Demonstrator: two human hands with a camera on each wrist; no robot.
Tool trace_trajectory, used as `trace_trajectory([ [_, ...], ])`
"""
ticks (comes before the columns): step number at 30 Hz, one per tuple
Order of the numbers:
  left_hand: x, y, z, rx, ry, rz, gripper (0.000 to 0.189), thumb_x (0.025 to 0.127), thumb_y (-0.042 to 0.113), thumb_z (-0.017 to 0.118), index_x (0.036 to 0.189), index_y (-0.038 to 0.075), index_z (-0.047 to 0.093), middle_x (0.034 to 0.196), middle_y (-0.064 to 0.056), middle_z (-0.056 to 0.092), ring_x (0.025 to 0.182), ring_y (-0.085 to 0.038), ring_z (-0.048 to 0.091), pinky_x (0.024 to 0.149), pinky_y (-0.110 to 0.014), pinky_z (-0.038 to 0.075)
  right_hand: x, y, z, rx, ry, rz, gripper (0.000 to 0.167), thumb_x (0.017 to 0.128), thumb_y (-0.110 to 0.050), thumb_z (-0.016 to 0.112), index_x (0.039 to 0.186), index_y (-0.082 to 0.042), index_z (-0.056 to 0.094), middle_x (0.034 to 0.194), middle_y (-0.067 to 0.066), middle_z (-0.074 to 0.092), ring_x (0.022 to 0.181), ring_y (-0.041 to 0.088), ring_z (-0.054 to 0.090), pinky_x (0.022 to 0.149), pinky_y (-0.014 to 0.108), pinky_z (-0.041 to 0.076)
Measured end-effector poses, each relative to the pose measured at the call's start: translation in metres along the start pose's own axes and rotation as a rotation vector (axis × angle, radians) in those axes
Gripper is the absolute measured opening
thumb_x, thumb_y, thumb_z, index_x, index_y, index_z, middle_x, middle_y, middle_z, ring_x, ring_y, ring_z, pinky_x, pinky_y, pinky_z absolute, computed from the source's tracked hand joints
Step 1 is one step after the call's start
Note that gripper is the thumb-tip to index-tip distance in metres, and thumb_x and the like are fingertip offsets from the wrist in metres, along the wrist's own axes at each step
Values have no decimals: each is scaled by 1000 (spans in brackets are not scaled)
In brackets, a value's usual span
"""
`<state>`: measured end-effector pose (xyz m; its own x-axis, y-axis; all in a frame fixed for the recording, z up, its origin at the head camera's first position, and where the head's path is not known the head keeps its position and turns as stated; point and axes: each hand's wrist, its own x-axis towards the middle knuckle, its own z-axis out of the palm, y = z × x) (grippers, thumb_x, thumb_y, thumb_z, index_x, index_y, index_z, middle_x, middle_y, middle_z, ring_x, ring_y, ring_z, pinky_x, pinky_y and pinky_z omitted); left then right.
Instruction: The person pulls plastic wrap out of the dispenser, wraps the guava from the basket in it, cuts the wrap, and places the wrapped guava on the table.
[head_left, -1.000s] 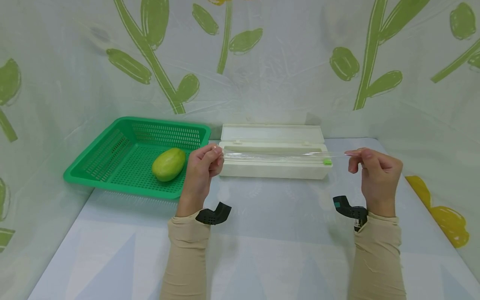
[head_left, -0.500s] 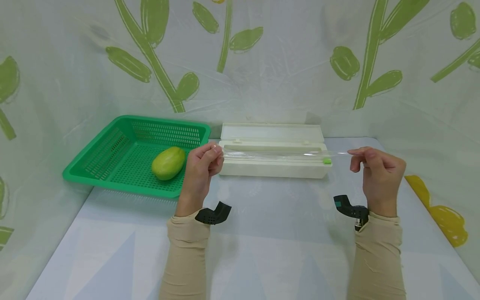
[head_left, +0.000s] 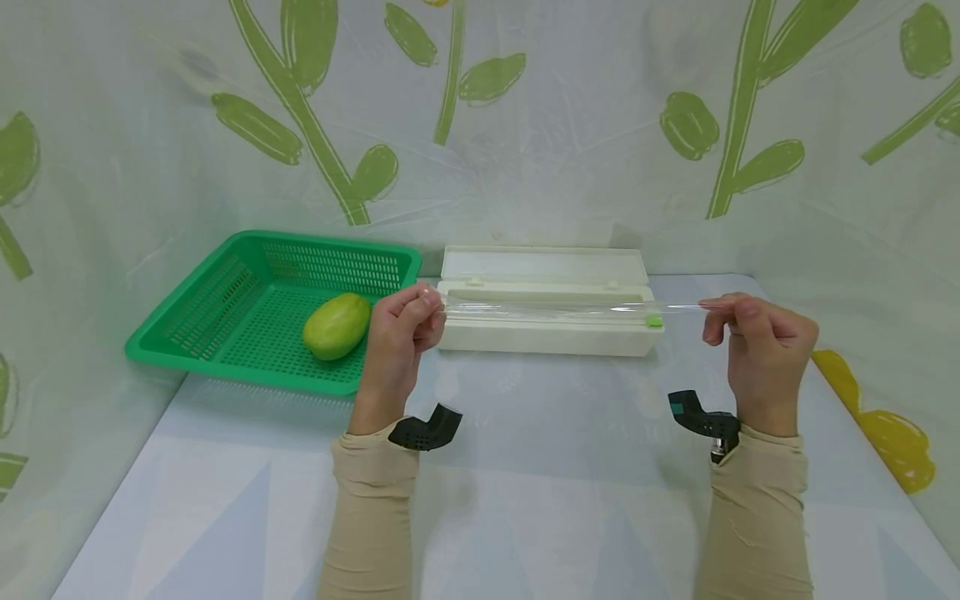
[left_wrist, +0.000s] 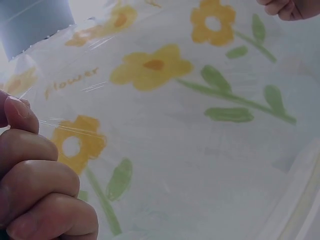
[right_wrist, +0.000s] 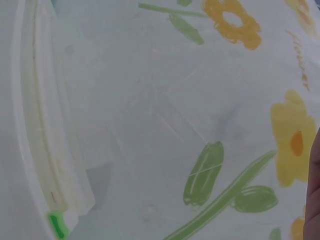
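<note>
A clear sheet of plastic wrap (head_left: 540, 311) is stretched between my two hands, above the front of a white wrap dispenser box (head_left: 547, 340). My left hand (head_left: 401, 337) pinches its left end between thumb and curled fingers. At the other end, my right hand (head_left: 765, 354) pinches the wrap's edge. In the left wrist view the left thumb and curled fingers (left_wrist: 45, 185) show, with thin creases of film running from them. The dispenser's lid (head_left: 543, 267) stands raised at the back, and a green slider (head_left: 655, 322) sits at its right end.
To the left stands a green plastic basket (head_left: 225, 358) with a yellow-green mango-like fruit (head_left: 337, 326) in it. A flower-patterned sheet (head_left: 555, 150) hangs behind the white table (head_left: 555, 500). Each wrist carries a black camera mount (head_left: 427, 429).
My right hand has moved slightly to the right, drawing the wrap a little wider. The left hand has stayed nearly in place; dispenser and basket are unmoved.
</note>
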<state>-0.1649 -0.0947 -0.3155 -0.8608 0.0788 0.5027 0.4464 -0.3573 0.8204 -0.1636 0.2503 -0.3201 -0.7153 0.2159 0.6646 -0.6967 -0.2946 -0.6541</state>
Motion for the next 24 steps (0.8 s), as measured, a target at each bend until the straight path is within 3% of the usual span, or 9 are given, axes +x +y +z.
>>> trace_trajectory([
  [24, -2, 7, 3, 18, 1, 26, 28, 87, 12, 46, 60, 7, 46, 51, -2, 26, 42, -15, 20, 40, -25, 11, 0, -6, 1, 7, 9, -22, 29, 83, 0, 55, 78, 28, 55, 63, 23, 58, 50, 24, 48, 49, 25, 44],
])
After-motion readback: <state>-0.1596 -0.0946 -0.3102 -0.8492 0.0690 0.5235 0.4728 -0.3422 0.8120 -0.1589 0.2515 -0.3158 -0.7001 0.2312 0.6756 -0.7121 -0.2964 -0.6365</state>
